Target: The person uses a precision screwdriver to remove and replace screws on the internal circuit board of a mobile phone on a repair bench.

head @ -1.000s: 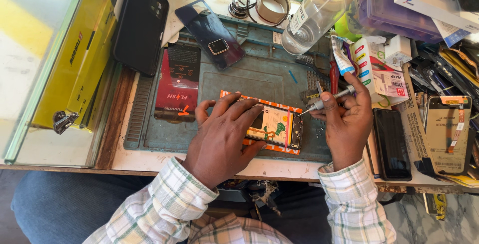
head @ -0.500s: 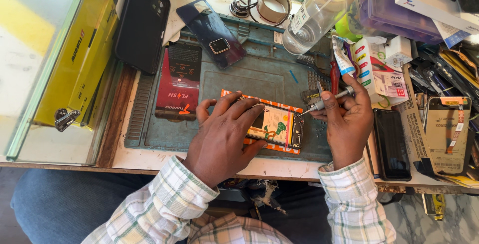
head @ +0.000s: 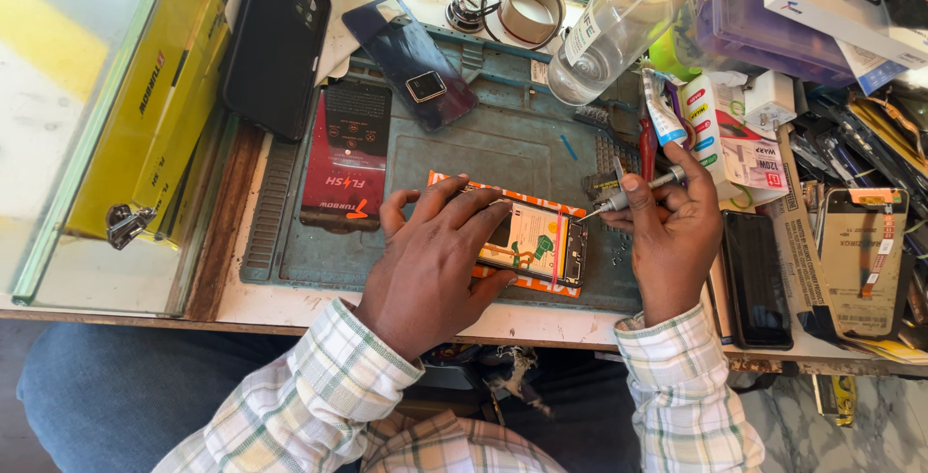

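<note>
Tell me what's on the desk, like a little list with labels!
left hand: pressing down on the opened phone
right hand: holding a small screwdriver, tip at the phone's right edge
under the phone: teal work mat
back of mat: clear bottle, tape roll, dark phone back cover
right side: black phone lying flat
</note>
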